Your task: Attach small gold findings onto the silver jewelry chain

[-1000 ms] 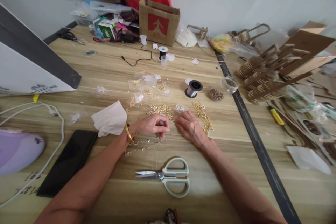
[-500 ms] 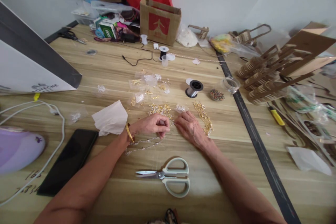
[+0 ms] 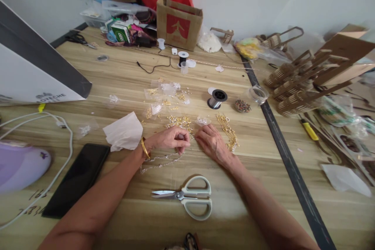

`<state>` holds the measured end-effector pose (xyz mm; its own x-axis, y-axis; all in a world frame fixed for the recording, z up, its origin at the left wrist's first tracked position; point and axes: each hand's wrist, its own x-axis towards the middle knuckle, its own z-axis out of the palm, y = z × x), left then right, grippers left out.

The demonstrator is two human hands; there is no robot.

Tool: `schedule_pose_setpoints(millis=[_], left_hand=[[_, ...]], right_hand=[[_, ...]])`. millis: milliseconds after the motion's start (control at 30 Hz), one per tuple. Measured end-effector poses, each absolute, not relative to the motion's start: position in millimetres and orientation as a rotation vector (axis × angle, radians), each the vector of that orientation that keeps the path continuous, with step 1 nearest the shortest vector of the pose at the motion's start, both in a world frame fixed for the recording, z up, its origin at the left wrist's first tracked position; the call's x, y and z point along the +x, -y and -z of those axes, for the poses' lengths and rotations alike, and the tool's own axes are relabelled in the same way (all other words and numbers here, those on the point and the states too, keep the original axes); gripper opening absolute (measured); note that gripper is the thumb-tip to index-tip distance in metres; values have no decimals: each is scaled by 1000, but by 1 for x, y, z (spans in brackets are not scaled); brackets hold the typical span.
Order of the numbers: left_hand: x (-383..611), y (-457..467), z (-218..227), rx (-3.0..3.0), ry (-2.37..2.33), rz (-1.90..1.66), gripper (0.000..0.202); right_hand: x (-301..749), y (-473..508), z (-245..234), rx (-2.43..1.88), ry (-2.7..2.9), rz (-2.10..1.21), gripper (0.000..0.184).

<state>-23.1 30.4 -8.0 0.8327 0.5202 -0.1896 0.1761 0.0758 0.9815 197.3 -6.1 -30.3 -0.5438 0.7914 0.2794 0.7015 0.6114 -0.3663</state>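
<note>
Over the middle of the table my left hand [image 3: 172, 139] is closed in a pinch, a gold bangle at its wrist. From beneath its fingers a silvery beaded chain [image 3: 164, 164] loops down onto the wood. Facing it closely, my right hand [image 3: 213, 143] rests with its fingers bent together near the left fingertips; whatever they pinch is too small to name. Just beyond the hands lie a pile of gold and silver charms [image 3: 178, 121] and a small bag of rings [image 3: 202, 120]. Gold chains [image 3: 227, 131] lie right of my right hand.
Scissors [image 3: 187, 196] lie near the front. A wire spool [image 3: 216, 99], a heap of coloured beads [image 3: 242, 106] and a clear round container [image 3: 258, 94] stand farther back. Left are a white paper [image 3: 123, 131] and a black phone [image 3: 76, 179]; right, small woven baskets [image 3: 295, 99].
</note>
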Motion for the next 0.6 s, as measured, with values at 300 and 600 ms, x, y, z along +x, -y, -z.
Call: schedule_pose_setpoints(millis=[300,600], left_hand=[[-23,-30,8,1488,-598,-287,23],[-23,-29,8,1490,-585,-307,22]], right_hand=[[197,6,30,-1185,2427,-309,13],[197,7,33,-1168,2415,-327,14]])
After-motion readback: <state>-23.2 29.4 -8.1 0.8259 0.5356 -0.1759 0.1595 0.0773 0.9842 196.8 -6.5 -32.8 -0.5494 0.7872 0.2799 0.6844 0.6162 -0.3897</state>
